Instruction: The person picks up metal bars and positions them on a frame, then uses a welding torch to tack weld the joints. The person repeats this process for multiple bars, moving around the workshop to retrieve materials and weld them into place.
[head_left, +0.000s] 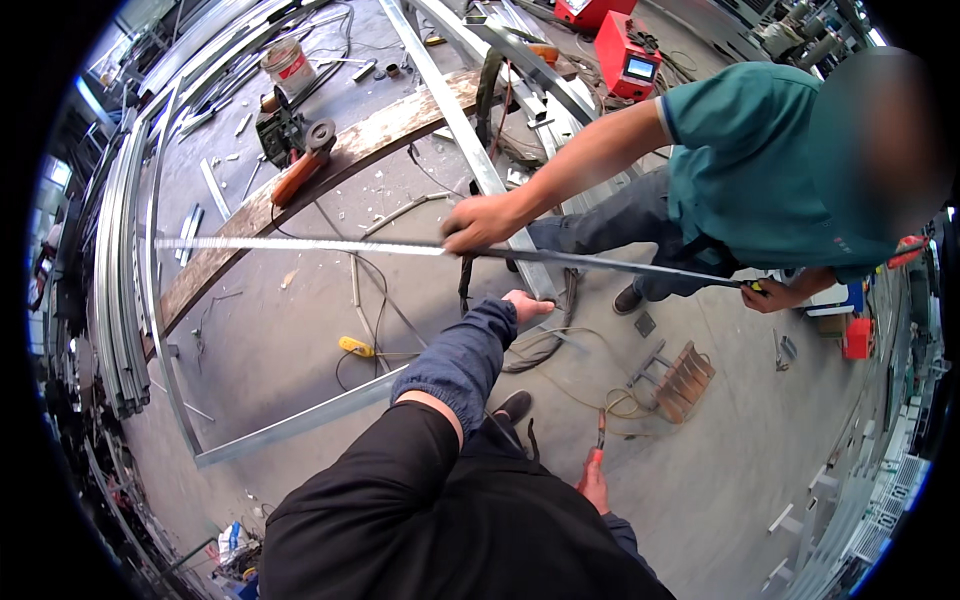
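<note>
My left hand (527,305) reaches forward and is closed around the near right corner of a silver metal frame (300,415). Low on my right side, my right hand (594,486) grips a red-handled tool (600,440) that looks like a welding electrode holder; its tip points away from me. Across the frame stretches a measuring tape (600,262). A co-worker in a green shirt (740,160) holds its yellow-and-black case (757,288) in one hand. The co-worker's other hand (482,222) is on the tape, above a bar of the frame.
An orange angle grinder (303,168) lies on a long worn beam (215,265) under the frame. Cables cross the floor around a yellow box (356,346). To the right stands a small slatted rack (686,382). Farther off are a red welding machine (628,58) and a bucket (288,66).
</note>
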